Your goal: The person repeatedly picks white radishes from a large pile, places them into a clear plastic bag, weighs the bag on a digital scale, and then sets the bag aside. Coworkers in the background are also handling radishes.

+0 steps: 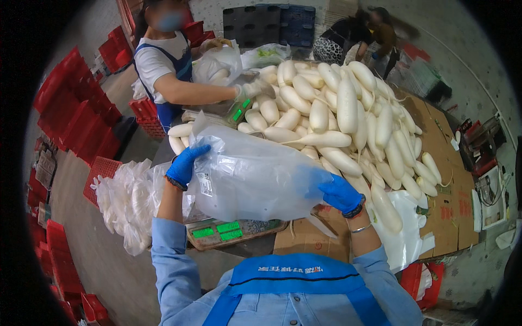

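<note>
A translucent plastic bag (253,175) bearing a printed label (204,184) stretches between my two blue-gloved hands. My left hand (185,165) grips its left end, thumb on the near face. At the other end my right hand (340,191) holds the bag, and blue fingers show blurred through the plastic; whether they are inside or behind it I cannot tell. The bag looks flat. Beneath it sits a digital scale (240,233) with green lit displays, its top partly hidden. Just beyond the bag rises a large pile of white radishes (346,102).
Across the table, a co-worker's gloved hand (255,89) touches the pile beside a second scale (238,114). Plastic bags (126,199) hang at the left edge. Cardboard (444,195) and a white plastic sheet (401,240) lie right. Red crates (77,118) stand on the left floor.
</note>
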The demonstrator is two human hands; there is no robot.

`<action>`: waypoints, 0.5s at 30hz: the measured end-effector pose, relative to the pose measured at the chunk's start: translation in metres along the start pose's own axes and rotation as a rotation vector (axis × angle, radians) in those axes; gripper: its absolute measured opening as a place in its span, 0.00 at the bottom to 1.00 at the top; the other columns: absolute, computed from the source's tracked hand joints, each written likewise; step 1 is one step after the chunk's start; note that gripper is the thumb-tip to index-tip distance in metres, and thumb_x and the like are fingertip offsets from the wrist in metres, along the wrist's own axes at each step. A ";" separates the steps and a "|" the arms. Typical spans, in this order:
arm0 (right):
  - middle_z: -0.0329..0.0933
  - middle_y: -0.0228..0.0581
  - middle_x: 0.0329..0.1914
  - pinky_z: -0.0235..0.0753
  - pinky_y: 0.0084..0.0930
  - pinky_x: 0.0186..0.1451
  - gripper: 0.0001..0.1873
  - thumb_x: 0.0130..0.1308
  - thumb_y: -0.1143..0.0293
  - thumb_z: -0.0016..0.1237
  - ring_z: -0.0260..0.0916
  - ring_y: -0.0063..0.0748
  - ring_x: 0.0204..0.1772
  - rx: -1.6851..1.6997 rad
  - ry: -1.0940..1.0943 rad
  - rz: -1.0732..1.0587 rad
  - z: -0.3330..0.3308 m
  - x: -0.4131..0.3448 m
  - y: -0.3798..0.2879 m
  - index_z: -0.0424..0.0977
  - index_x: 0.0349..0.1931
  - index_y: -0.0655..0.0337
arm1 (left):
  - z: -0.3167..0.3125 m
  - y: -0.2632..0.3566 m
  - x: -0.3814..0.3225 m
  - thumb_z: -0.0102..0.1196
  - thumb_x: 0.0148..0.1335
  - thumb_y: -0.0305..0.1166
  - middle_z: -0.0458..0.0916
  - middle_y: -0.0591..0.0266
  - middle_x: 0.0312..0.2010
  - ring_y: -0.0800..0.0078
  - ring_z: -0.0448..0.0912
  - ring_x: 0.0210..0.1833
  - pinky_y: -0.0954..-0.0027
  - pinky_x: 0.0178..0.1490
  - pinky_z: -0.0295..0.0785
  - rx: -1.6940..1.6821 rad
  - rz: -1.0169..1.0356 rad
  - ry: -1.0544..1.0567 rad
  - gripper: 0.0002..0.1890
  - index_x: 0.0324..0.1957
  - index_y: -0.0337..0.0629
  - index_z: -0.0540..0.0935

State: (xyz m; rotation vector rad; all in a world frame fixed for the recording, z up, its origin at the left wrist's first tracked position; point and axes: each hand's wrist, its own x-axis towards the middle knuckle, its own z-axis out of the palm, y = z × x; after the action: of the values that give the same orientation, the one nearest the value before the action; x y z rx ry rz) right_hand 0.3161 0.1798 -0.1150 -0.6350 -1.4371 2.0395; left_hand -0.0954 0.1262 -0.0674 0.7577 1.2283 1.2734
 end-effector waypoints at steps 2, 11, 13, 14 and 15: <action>0.77 0.39 0.38 0.72 0.24 0.48 0.16 0.61 0.65 0.50 0.73 0.29 0.41 -0.201 0.083 0.022 0.022 0.006 -0.028 0.74 0.42 0.70 | -0.009 -0.007 -0.004 0.56 0.58 0.33 0.79 0.66 0.37 0.76 0.77 0.39 0.74 0.45 0.71 0.101 0.025 -0.034 0.15 0.47 0.38 0.77; 0.73 0.35 0.30 0.72 0.24 0.35 0.18 0.58 0.64 0.54 0.69 0.26 0.33 -0.379 0.388 -0.014 -0.013 0.020 0.018 0.70 0.43 0.67 | -0.009 -0.007 0.014 0.60 0.57 0.38 0.74 0.72 0.23 0.83 0.70 0.25 0.80 0.29 0.63 0.425 0.034 0.053 0.10 0.31 0.42 0.79; 0.74 0.37 0.37 0.73 0.24 0.42 0.19 0.60 0.65 0.53 0.70 0.27 0.39 -0.098 0.293 -0.077 0.020 0.016 -0.005 0.69 0.46 0.68 | -0.012 -0.010 0.009 0.61 0.57 0.38 0.75 0.73 0.23 0.83 0.69 0.25 0.81 0.30 0.63 0.445 0.057 0.083 0.10 0.30 0.43 0.80; 0.73 0.38 0.45 0.72 0.24 0.49 0.19 0.62 0.65 0.50 0.69 0.28 0.46 -0.241 0.360 -0.044 0.021 0.012 -0.005 0.69 0.49 0.69 | -0.011 -0.010 0.008 0.61 0.57 0.39 0.74 0.73 0.22 0.84 0.68 0.25 0.80 0.30 0.63 0.466 0.081 0.115 0.11 0.28 0.43 0.80; 0.73 0.38 0.44 0.72 0.25 0.49 0.19 0.63 0.65 0.49 0.70 0.28 0.45 -0.258 0.369 -0.068 0.022 0.008 -0.009 0.69 0.49 0.69 | -0.008 -0.008 0.005 0.61 0.57 0.40 0.74 0.73 0.22 0.84 0.68 0.25 0.80 0.30 0.63 0.480 0.075 0.124 0.11 0.29 0.42 0.80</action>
State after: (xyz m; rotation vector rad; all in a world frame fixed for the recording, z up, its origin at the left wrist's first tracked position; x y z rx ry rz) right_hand 0.2972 0.1721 -0.1002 -0.9960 -1.4805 1.5925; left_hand -0.1008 0.1276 -0.0782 1.0883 1.6487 1.1068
